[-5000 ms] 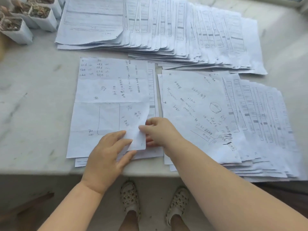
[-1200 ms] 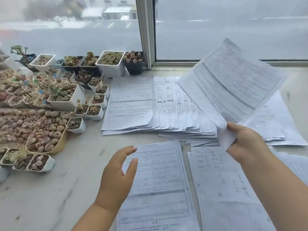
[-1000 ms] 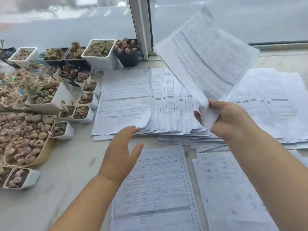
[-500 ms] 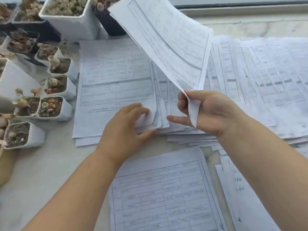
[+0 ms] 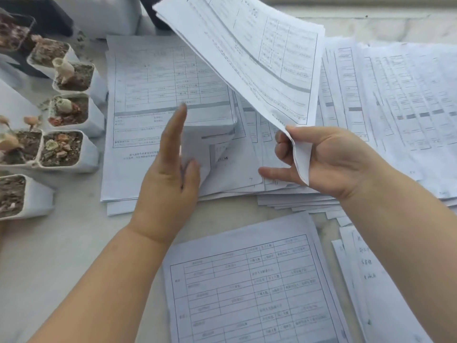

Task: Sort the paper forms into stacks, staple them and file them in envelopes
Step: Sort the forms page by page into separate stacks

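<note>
My right hand (image 5: pixel 329 162) pinches the lower corner of a thin bundle of printed forms (image 5: pixel 259 58), held tilted in the air over the far row of papers. My left hand (image 5: pixel 170 167), fingers straight, stands on edge against the far-left stack (image 5: pixel 146 100) and props up the bent lower right corner of its top sheets (image 5: pixel 210 142). To the right, the fanned forms (image 5: pixel 400 102) spread across the marble table (image 5: pixel 61 256). Close to me lies another printed form (image 5: pixel 247 280) on a near stack.
Small white pots of succulents (image 5: pixel 69 112) crowd the left edge, right beside the far-left stack. A near-right stack with handwritten sheets (image 5: pixel 366 268) lies partly under my right forearm. Larger pots (image 5: pixel 103 18) stand at the back.
My right hand has carried the bundle leftward over the far-left stack. My left hand reached to that stack and raised the corner of its top sheets. The camera has tipped down and closer.
</note>
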{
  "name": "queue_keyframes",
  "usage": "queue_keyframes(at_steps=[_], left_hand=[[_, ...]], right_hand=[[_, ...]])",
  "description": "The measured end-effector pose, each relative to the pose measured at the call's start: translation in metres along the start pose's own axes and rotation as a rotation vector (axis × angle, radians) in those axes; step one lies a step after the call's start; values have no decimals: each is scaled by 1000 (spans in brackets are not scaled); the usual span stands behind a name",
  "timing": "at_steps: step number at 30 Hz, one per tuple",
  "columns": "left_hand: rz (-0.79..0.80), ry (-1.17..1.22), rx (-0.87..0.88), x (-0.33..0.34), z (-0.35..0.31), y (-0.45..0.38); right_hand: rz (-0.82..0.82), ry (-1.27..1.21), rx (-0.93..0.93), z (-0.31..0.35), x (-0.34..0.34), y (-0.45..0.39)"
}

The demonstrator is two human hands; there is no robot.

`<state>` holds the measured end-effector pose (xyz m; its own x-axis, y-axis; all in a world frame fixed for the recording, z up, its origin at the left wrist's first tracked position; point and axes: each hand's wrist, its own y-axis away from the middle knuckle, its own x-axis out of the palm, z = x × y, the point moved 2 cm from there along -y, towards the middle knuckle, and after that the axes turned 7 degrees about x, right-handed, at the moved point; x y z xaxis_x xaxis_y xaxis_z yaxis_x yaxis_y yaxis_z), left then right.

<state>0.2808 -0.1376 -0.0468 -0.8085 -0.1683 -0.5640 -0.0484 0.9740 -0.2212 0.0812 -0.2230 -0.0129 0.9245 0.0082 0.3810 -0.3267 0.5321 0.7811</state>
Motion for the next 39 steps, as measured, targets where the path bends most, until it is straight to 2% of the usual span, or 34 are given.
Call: queue_keyframes(at_steps=[3,7,10,16,21,26,32,39], left_hand=[[-12,-89,59,5,4,3],[78,-249,-12,12,5,5],[136,-297,-3,12,6,4],[195,-279,62,5,11,3],[196,-175,-16,-1,13,1],[131,51,-109,-6,16,-3],[-76,38,-230,5,17,0],[-172,69,-170,11,14,-2]], right_hand=[[-11,0,-22,1,3,-2],[-26,37,-33,3,8,-7],[-34,32,-40,6,9,-10],[17,-13,-37,9,14,-8],[54,-26,-40,10,20,-8],[16,21,-37,9,15,-15],[15,9,-29,6,13,-17],[21,1,-32,5,14,-19]])
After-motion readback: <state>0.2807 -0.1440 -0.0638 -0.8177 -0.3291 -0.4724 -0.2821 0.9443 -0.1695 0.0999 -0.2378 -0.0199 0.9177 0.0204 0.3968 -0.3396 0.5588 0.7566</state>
